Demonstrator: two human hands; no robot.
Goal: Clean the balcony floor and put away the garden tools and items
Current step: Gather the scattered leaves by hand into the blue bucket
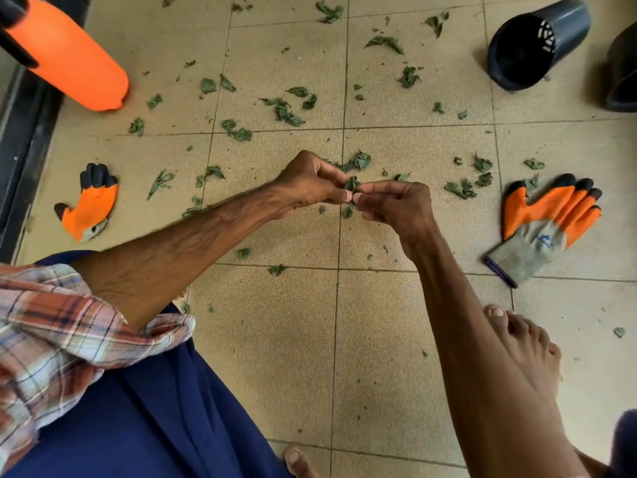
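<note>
The left hand (310, 182) and right hand (396, 207) both pinch one crumpled green leaf scrap (351, 184) just above the beige tiled balcony floor (275, 339), seemingly gathering litter piece by piece; an orange-and-grey work glove (548, 222) and a tipped black plastic pot (572, 22) lie well apart, awaiting tidying.

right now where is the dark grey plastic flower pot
In the head view the dark grey plastic flower pot lies on its side at the upper right, beside another dark container and beyond the orange-and-grey work glove.
</note>
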